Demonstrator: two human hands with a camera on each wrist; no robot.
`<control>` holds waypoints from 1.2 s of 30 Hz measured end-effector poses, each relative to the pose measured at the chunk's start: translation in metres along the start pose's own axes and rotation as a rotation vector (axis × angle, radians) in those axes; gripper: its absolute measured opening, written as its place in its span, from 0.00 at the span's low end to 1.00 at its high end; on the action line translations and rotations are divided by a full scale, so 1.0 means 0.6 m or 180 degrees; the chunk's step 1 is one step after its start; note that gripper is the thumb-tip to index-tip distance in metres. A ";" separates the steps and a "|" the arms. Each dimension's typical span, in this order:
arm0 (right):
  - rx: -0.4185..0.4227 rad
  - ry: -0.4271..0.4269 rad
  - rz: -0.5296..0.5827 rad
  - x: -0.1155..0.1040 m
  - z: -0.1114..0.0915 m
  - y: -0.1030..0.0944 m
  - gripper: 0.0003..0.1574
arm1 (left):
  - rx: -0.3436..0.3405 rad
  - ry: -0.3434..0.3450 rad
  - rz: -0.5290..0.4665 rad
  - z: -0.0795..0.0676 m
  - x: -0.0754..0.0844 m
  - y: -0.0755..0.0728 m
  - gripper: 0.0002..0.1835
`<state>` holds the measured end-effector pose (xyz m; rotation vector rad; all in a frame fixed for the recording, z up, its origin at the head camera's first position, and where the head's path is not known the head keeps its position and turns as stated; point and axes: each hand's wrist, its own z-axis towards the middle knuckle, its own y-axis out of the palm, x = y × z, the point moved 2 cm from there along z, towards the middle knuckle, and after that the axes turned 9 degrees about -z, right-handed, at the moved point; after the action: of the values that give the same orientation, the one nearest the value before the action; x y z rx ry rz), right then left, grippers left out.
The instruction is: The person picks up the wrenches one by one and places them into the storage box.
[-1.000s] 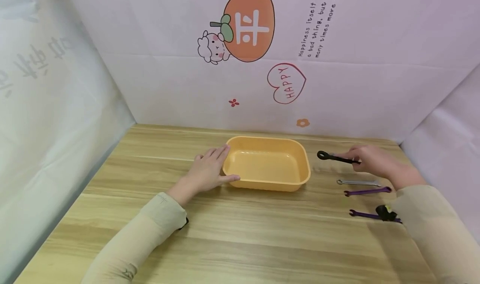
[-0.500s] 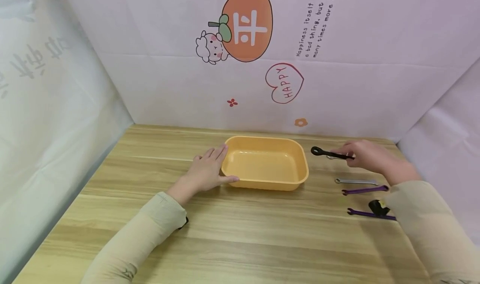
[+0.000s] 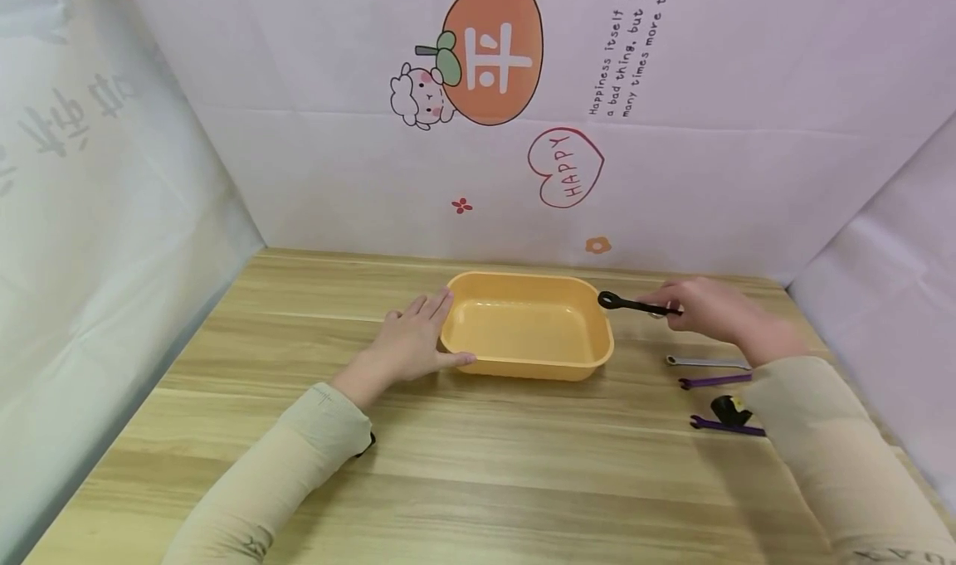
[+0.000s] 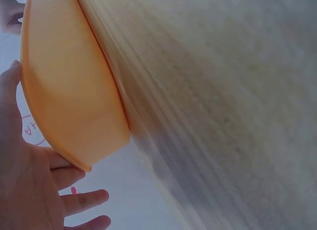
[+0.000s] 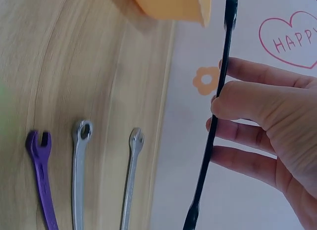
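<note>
My right hand pinches a black combination wrench between thumb and fingers, raised above the table. In the head view, the wrench's ring end overlaps the right rim of a yellow plastic basin; contact cannot be told. Its interior looks bare. My left hand rests against the basin's left end, thumb along the near rim and fingers spread at the far side. The left wrist view has the left hand touching the basin's outer wall, with its fingers fairly straight.
Right of the basin lie a silver wrench, a purple wrench and another purple wrench, partly hidden by the right sleeve. Another silver wrench lies nearer the back wall. White printed cloth stands behind the wooden table.
My right hand has moved left with the black wrench, from above the wrenches on the right to the basin's right rim. The left hand and basin have stayed in place.
</note>
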<state>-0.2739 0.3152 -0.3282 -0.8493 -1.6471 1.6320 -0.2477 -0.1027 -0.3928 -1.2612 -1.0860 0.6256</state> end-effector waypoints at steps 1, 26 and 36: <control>0.0002 -0.0013 0.0003 -0.001 0.002 0.000 0.29 | 0.0001 0.0000 0.0006 0.000 0.000 0.000 0.62; -0.0109 -0.0149 0.0086 -0.069 0.051 -0.025 0.31 | -0.0044 -0.0051 -0.0085 0.001 0.003 -0.001 0.64; -0.0166 -0.0180 0.0113 -0.097 0.080 -0.031 0.30 | -0.0061 -0.0056 -0.0055 0.003 0.001 0.000 0.64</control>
<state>-0.2799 0.2399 -0.3107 -0.8701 -1.7293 1.6576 -0.2487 -0.1012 -0.3929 -1.2638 -1.1186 0.6155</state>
